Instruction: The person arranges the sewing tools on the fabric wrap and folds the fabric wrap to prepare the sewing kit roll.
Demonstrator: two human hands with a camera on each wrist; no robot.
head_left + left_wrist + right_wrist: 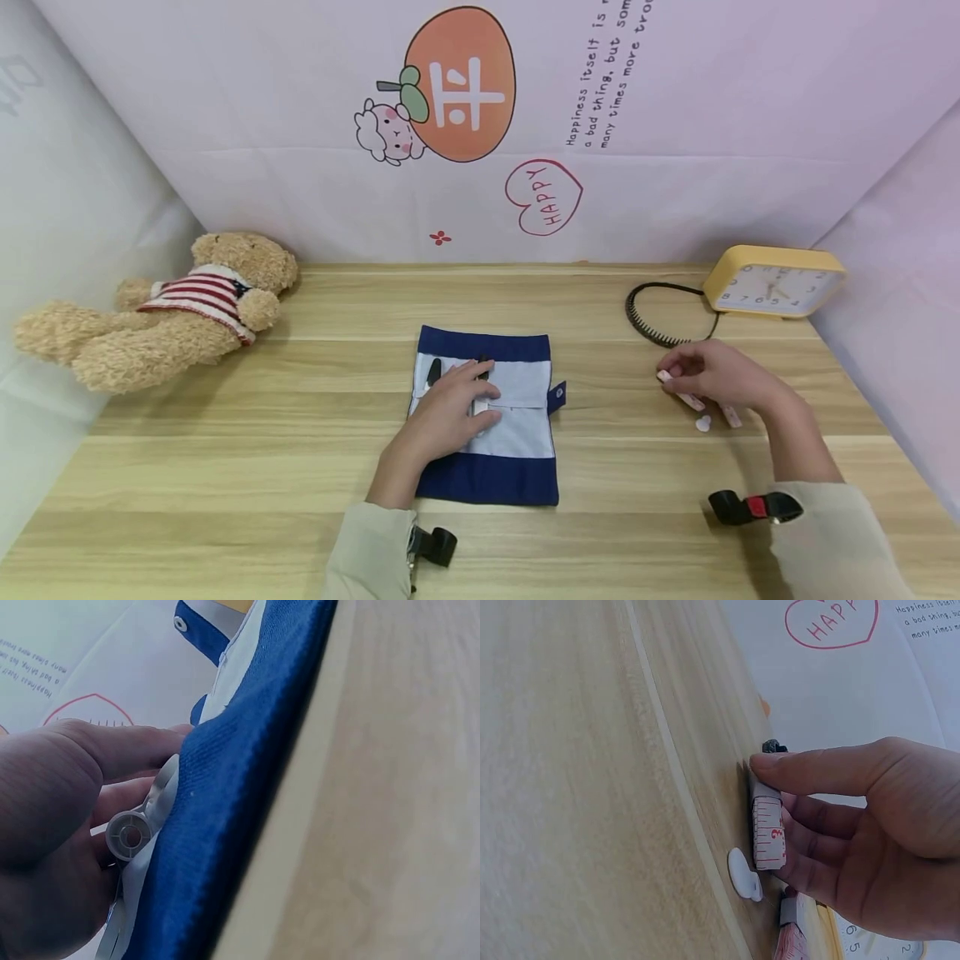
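At the near edge of the counter come two pale sleeves, each wrist wearing a small black camera. Beyond them lies an open navy-and-white pouch, its snap tab sticking out to the right. The left hand rests over the pouch, its fingers spread and loosely bent; a white spool sits beneath, and I cannot tell whether the hand grips it. A black-tipped item shows beside those fingers. Well to the right, the right hand pinches a folded measuring tape between thumb and fingers, near the counter's surface. A white piece and a second folded strip lie just by it. The step in hand seems to be handling the tape while the left hand steadies the pouch; the next move would call for a firm pinch and a lift clear of the white piece. Farther off are a black toothed loop, a yellow clock and a teddy bear.
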